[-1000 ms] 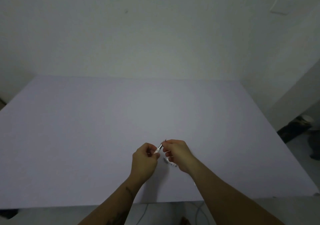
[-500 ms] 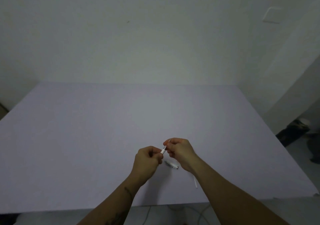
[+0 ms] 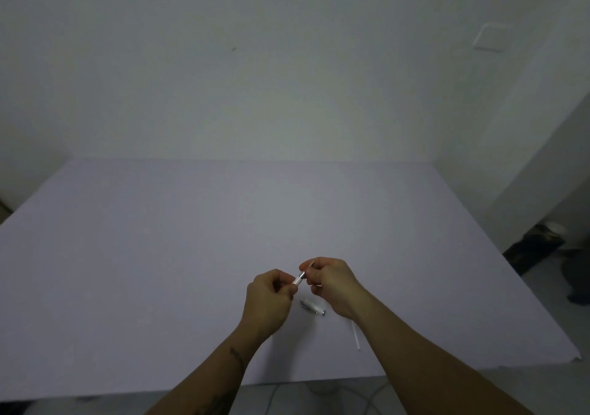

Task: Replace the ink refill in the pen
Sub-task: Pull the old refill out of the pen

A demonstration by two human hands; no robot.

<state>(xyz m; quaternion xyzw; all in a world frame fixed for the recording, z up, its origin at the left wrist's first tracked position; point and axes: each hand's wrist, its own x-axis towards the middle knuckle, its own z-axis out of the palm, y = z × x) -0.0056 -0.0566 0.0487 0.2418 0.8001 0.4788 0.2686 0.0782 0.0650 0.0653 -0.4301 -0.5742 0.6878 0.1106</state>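
The pen (image 3: 300,278) is up in the air, just above the near part of the table (image 3: 159,255), held between two hands. Only a short white and silver bit of it shows, with a thin dark tip poking up near the right thumb.

A second ago the hands sat a little closer together and less of the pen showed. Now the gap is a bit wider and more of the thin part can be seen. I think the pen is being pulled apart, or a thin refill is sliding in or out. It is too small to tell which.

The left hand (image 3: 269,299) is curled shut, its fingers pinched on the lower end of the pen. The right hand (image 3: 332,283) has its fingertips pressed together on the upper end, by the tip.

On the table just under the hands lies another pen piece (image 3: 313,306), white with a dark end. A thin white stick (image 3: 356,335), maybe a refill, lies near the right wrist. Nothing touches them.

The job looks part done, since the pen is not back together yet.
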